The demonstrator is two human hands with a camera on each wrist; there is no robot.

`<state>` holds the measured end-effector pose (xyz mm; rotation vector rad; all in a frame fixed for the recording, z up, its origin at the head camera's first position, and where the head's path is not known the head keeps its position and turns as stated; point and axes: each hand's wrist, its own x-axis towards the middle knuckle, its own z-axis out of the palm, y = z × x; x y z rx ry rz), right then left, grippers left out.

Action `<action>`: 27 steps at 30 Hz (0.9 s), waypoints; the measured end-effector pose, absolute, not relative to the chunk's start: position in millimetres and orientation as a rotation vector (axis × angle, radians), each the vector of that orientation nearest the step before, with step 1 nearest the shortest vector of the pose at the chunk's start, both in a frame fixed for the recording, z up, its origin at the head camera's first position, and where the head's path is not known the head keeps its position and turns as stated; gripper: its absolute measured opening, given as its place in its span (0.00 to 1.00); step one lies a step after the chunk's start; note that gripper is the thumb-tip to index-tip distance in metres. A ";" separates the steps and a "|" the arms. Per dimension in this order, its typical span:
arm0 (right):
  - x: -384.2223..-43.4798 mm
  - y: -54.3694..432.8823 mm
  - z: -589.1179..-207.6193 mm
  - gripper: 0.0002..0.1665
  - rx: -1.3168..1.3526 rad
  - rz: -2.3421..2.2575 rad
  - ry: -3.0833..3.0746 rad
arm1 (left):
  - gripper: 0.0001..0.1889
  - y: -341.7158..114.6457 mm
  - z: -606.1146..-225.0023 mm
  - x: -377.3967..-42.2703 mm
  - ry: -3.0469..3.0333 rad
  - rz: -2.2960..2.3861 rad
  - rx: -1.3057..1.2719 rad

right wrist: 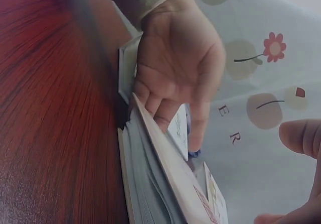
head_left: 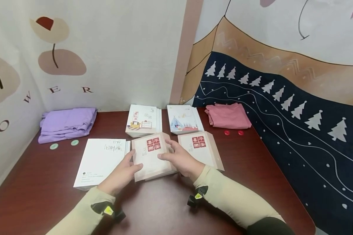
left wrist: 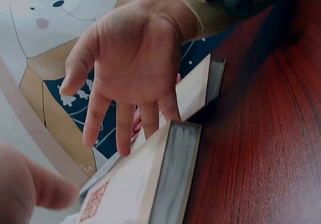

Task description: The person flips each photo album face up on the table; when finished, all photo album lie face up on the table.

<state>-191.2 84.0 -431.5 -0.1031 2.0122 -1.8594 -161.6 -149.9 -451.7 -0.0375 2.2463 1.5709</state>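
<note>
A thick book [head_left: 150,164] with a pale cover and red Chinese characters lies in the middle of the table. At its left side is my left hand [head_left: 120,173], thumb extended toward the cover. My right hand [head_left: 182,158] is at the right side, its thumb over the cover. In the left wrist view, the right hand [left wrist: 135,58] has straight, spread fingers beside the book [left wrist: 133,189]. The right wrist view has the left hand [right wrist: 175,53] with extended fingers, partly hidden behind the book [right wrist: 170,169], whose pages fan slightly apart. Firm contact cannot be made out.
A matching book [head_left: 204,153] lies right, a white book [head_left: 101,164] left. Behind stand two illustrated books [head_left: 142,119] [head_left: 184,119]. Folded purple cloth [head_left: 67,122] with green buttons [head_left: 54,146] lies far left; folded pink cloth [head_left: 227,116] with red buttons [head_left: 227,133] lies far right.
</note>
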 end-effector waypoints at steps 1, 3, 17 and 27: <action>-191.3 84.4 -431.9 0.52 -0.106 -1.857 2.009 | 0.45 -150.0 -453.4 -162.9 2.243 1.565 -0.025; -191.6 85.5 -432.7 0.52 -0.113 -1.854 2.006 | 0.46 -150.8 -455.4 -165.1 2.257 1.533 -0.009; -194.5 93.6 -431.6 0.51 -0.121 -1.795 1.988 | 0.47 -150.7 -454.9 -168.8 2.333 1.500 -0.001; -198.6 99.5 -427.9 0.52 -0.128 -1.762 1.916 | 0.41 -152.8 -457.0 -166.0 2.170 1.764 0.035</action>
